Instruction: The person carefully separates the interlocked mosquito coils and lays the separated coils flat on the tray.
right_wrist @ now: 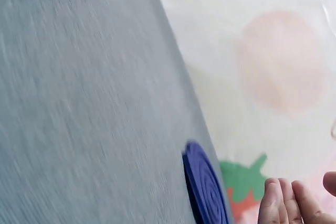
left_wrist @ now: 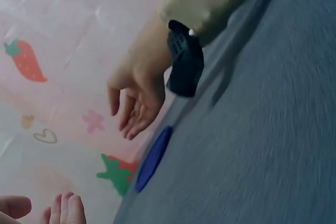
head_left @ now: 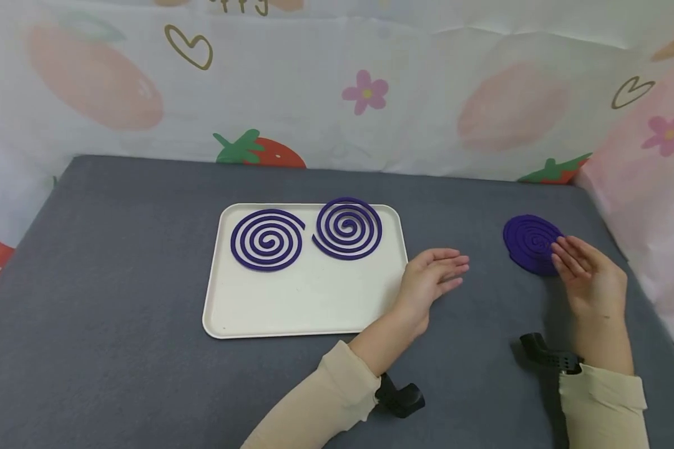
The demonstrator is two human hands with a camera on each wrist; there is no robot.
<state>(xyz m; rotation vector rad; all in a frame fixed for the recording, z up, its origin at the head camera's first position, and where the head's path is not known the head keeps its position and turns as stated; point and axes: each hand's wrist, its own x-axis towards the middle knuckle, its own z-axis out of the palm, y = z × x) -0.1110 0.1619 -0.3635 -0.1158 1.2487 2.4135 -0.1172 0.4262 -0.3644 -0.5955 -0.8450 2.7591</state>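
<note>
Two single purple mosquito coils lie on the white tray (head_left: pixel 309 305), a left one (head_left: pixel 266 268) and a right one (head_left: pixel 348 255), the right one jutting slightly past the tray's far edge. On the table to the right sits a tightly wound purple mosquito coil (head_left: pixel 525 243), seen edge-on in the left wrist view. Above its near right side hovers my right hand (head_left: pixel 595 284), fingers slightly bent and holding nothing. My left hand (head_left: pixel 429 280) is over the tray's right edge, fingers extended to the right, also holding nothing.
A grey cloth covers the table (head_left: pixel 118 312). Behind it hangs a white curtain (head_left: pixel 415 137) printed with strawberries, hearts and flowers, continuing in pink on the right. Black wrist devices sit on both wrists, a left one (head_left: pixel 401 399) and a right one (head_left: pixel 545 355).
</note>
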